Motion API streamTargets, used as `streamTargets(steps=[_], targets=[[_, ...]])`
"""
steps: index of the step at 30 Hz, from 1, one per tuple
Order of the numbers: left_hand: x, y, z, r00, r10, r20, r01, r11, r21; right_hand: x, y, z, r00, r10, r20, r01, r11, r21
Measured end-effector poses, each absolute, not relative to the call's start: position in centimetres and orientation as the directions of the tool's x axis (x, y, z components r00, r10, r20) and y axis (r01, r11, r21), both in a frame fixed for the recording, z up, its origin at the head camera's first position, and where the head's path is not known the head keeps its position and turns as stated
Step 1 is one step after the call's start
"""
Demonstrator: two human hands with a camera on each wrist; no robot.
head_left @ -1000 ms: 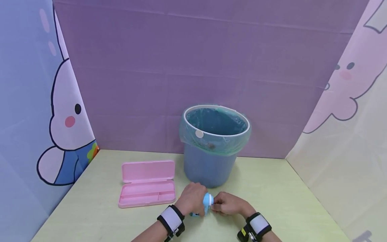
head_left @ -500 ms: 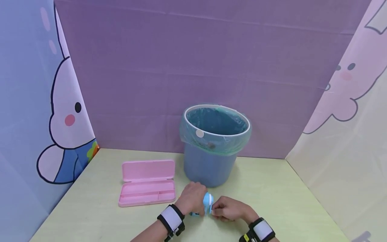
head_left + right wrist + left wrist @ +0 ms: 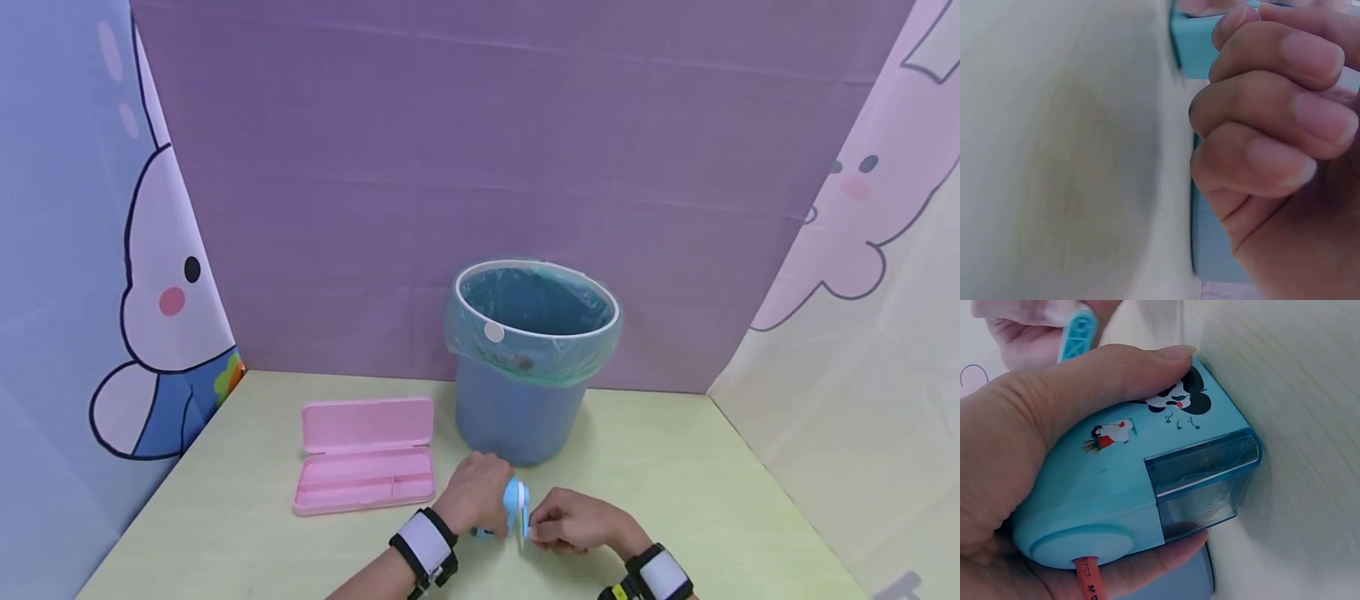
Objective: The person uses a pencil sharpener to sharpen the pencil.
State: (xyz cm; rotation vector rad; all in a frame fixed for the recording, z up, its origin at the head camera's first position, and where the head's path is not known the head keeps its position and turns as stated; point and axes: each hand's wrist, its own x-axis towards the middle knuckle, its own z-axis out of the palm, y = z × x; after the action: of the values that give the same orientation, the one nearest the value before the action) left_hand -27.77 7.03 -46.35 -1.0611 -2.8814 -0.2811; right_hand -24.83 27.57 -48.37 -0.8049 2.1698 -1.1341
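Note:
A light blue crank pencil sharpener [image 3: 1129, 462] with cartoon stickers lies on its side in the grip of my left hand [image 3: 476, 493]. In the left wrist view its clear shavings drawer [image 3: 1200, 487] faces away from the palm, and the thumb presses along the sharpener's body. An orange-red pencil [image 3: 1090, 578] sticks out of the round entry at the other end, its far part out of frame. My right hand [image 3: 576, 521] pinches the crank handle [image 3: 1079, 334], with its fingers curled in. The right wrist view catches those curled fingers [image 3: 1272, 159] close above the tabletop.
An open pink pencil case [image 3: 367, 423] lies on the pale table [image 3: 690, 475] to the left. Behind the hands stands a blue bin [image 3: 517, 417] with a green liner. A purple backdrop [image 3: 480, 167] closes off the rear, with printed panels at both sides.
My right hand has swung downward and toward me with the crank, which points lower now. The left hand keeps the sharpener in the same place.

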Motion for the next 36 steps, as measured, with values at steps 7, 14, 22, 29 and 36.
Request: streamTargets(steps=[7, 14, 22, 29, 36], targets=[[-27.6, 6.9, -46.3, -0.765, 0.633, 0.122, 0.644, 0.749, 0.155, -24.5, 27.6, -47.3, -0.658, -0.737, -0.154, -0.267, 0.419, -0.868], [-27.7, 6.9, -46.3, -0.768, 0.629, 0.121, 0.641, 0.75, 0.165, -24.5, 27.6, -46.9, -0.652, -0.746, -0.14, -0.283, 0.41, -0.867], [-27.8, 6.9, -46.3, -0.768, 0.628, 0.124, 0.64, 0.75, 0.167, -24.6, 27.8, -46.2, -0.667, -0.735, -0.122, -0.307, 0.42, -0.854], [-27.7, 6.8, -46.3, -0.766, 0.631, 0.124, 0.643, 0.748, 0.165, -24.7, 27.8, -45.8, -0.688, -0.719, -0.098, -0.332, 0.432, -0.838], [-27.6, 6.9, -46.2, -0.765, 0.629, 0.134, 0.644, 0.749, 0.156, -25.1, 27.8, -44.8, -0.699, -0.714, -0.037, -0.362, 0.398, -0.843]])
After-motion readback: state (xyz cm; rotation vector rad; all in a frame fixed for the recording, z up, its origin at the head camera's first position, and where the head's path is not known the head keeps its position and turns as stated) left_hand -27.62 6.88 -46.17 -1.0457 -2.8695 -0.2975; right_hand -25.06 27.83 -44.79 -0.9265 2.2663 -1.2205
